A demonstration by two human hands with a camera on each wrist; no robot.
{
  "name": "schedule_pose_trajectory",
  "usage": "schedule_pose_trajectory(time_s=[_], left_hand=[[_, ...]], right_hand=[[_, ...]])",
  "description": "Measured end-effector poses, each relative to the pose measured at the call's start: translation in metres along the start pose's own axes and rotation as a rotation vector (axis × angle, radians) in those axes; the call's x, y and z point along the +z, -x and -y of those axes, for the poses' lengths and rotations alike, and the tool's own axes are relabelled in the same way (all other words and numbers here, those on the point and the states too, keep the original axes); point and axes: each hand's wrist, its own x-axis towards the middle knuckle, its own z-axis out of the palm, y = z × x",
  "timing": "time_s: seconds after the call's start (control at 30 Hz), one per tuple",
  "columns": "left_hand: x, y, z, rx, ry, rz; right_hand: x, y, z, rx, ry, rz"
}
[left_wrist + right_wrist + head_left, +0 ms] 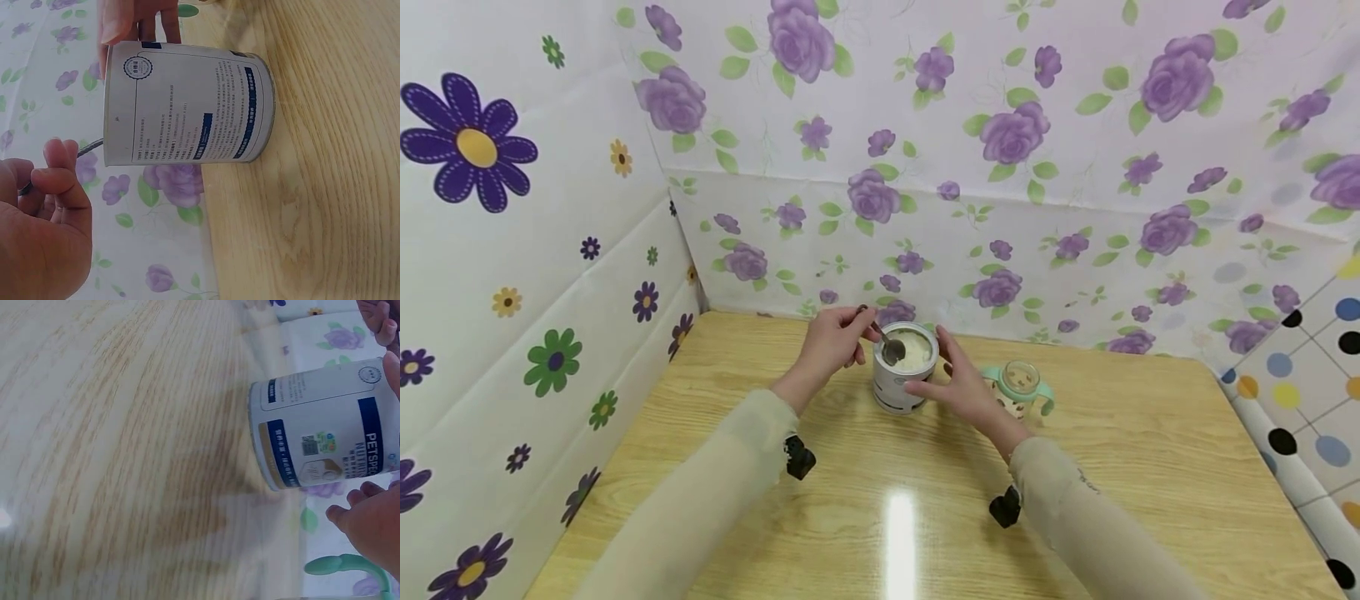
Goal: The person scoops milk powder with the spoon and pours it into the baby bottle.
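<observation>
A white can of pale powder stands upright on the table, its top uncovered. My left hand pinches the thin handle of a dark metal spoon, whose bowl is inside the can at the powder's left side. Around the can's right side my right hand steadies it, thumb toward the front and fingers toward the back. Printed text covers the can in the left wrist view. That view also has the spoon handle passing behind the can's rim.
Just right of the can, behind my right hand, is a clear bottle with mint-green handles. The wooden table meets flower-patterned cloth walls at its back and left. A dotted cloth hangs along the right edge.
</observation>
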Motion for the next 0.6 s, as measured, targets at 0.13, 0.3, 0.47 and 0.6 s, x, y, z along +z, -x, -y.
schedule_pose_trajectory(time_s=[0.13, 0.3, 0.47, 0.6], left_hand=[[0.001, 0.001, 0.001, -0.017, 0.066, 0.029], [0.001, 0.002, 0.001, -0.006, 0.103, 0.033], [0.003, 0.005, -0.001, 0.037, 0.101, 0.012], [0.007, 0.008, -0.002, 0.039, 0.067, 0.002]], right_hand=[[0.004, -0.004, -0.004, 0.030, -0.002, 0.006], [0.009, -0.008, -0.006, 0.046, -0.048, 0.009], [0.012, -0.011, -0.006, 0.025, -0.119, 0.011], [0.013, -0.013, -0.006, 0.008, -0.144, 0.005]])
